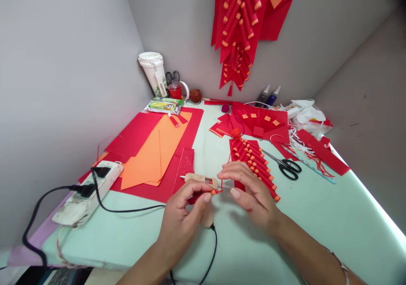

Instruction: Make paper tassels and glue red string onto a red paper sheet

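Note:
My left hand (184, 211) pinches a small red paper roll with an orange end (215, 191) between thumb and fingertips; most of the roll is hidden by the fingers. A strand of red yarn (221, 185) hangs at the roll's tip and runs up past my right hand (255, 192) towards a red yarn ball (236, 133). The right fingers are apart, the fingertips close to the strand, with nothing gripped between them. Under the left hand lies a beige glue gun (196, 177). Beyond the right hand is a red sheet covered with rows of rolls (252, 158).
Black-handled scissors (288, 168) lie on the right. Red and orange sheets (147, 158) spread over the left side, near a power strip (89, 194) with black cords. A white cup (154, 75) stands at the back; red paper decorations (237, 23) hang on the wall.

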Available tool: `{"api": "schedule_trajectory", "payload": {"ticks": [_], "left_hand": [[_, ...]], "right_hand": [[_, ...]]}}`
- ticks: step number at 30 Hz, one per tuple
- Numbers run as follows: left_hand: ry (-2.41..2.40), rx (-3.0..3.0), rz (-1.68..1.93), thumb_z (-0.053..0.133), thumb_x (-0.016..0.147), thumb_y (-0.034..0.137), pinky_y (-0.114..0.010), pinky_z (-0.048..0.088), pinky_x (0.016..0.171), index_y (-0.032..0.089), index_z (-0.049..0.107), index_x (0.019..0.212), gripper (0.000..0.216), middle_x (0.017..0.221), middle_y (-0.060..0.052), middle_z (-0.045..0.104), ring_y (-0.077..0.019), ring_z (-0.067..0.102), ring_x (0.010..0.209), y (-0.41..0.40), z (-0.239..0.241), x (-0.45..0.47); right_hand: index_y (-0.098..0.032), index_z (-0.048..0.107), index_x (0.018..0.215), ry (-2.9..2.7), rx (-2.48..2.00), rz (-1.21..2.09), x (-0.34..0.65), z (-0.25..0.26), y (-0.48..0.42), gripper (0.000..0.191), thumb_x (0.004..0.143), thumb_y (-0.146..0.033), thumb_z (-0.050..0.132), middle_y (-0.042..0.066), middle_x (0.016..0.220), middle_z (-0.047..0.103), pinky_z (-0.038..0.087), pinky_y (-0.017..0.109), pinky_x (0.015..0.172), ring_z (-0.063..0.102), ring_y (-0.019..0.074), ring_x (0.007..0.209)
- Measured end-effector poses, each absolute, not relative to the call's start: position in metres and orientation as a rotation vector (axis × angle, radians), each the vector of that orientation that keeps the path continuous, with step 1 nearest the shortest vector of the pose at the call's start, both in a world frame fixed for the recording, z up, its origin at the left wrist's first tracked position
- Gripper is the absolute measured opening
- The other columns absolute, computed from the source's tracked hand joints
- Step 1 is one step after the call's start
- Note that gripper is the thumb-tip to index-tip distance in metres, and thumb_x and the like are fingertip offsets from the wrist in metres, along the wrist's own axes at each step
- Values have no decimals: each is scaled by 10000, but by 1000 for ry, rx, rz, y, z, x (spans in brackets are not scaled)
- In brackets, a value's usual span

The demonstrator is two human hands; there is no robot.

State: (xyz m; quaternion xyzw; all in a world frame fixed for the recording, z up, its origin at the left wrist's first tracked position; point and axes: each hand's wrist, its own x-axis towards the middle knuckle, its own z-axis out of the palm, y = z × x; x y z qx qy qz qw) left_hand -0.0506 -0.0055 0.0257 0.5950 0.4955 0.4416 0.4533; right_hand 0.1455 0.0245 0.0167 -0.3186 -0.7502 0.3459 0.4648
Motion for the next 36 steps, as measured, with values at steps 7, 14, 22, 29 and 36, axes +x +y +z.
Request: {"api": "schedule_trajectory", "payload": {"ticks": [7,14,22,29,36], "left_hand": [[1163,1511,1063,597,911,284,-249,461,718,222,667,919,94,890,-21,692,-162,624,813,-6,25,-50],[1150,1503,1044,589,914,265,-239,460,711,224,666,932,89,878,-8,679,-146,611,784,-5,25,-49],[1149,1495,1046,590,914,280,-244,461,728,226,664,927,93,887,-10,682,-154,619,806,-7,24,-50],[1147,1463,1044,591,918,286,-237,459,719,232,661,926,90,872,-3,675,-145,614,795,-6,24,-50],[1155,1437,1048,591,918,315,-238,451,699,224,661,925,116,874,-12,673,-152,606,791,-7,23,-51]], "right_hand": [[-258,650,1108,-1897,-772,830,143,20,23,260,912,-241,480,68,1069,661,429,502,992,554,267,1111],[-241,641,1006,-1888,-793,833,144,21,23,190,896,-212,489,66,1040,651,432,484,977,551,258,1098],[-254,611,1081,-1870,-774,813,143,20,23,225,896,-225,486,62,1031,665,435,498,974,564,265,1084],[-244,626,1005,-1877,-763,816,143,21,24,181,892,-207,489,62,1011,664,438,490,972,569,257,1064],[-251,619,1003,-1845,-766,796,143,18,23,175,890,-198,496,58,998,657,440,492,968,569,259,1054]]}}
